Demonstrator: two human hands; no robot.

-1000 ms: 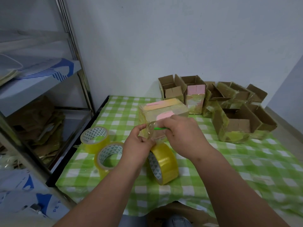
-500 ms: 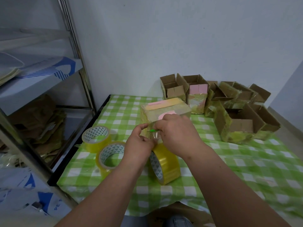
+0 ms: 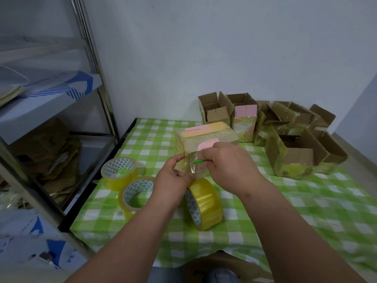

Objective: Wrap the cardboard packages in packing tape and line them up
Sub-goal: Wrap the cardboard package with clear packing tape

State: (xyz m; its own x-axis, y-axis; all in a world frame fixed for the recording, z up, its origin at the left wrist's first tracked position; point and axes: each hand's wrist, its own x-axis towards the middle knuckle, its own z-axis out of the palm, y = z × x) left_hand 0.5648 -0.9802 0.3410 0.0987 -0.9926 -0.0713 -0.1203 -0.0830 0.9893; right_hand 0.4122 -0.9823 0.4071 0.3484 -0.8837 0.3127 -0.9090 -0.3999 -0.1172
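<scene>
Green-white checked tablecloth (image 3: 265,201), yellow tape rolls (image 3: 206,203)

2 bare forearms, no sleeves in view, left hand (image 3: 173,180), right hand (image 3: 230,164) (both ungloved), no rings

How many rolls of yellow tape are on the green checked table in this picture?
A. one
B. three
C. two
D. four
B: two rolls lie flat at the left, the far one and the nearer one, and a third roll stands on its edge just under the left hand, on the table.
</scene>
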